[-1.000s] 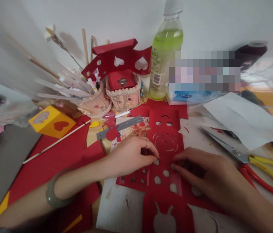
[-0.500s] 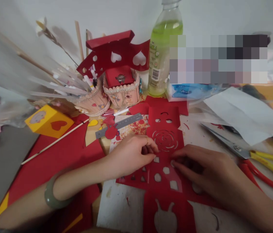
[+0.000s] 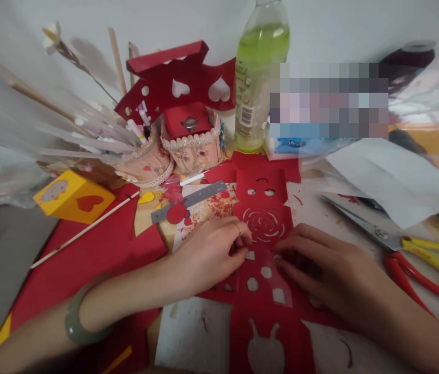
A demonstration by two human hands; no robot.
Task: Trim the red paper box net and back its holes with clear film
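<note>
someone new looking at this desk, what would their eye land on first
Probably the bright red paper cutout down the middle, with its swirled rose pattern and the left hand and right hand at its two sides. Next might come the tall bottle of green liquid standing behind it. The scissors with red and yellow handles at right and the yellow box with a red heart at left also stand out.

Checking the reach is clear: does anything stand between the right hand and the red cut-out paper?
Nothing solid is visible between the right hand and the red cut-out paper, though a clear film seems to cover part of its holed section. The scissors lie off to the right.
</note>
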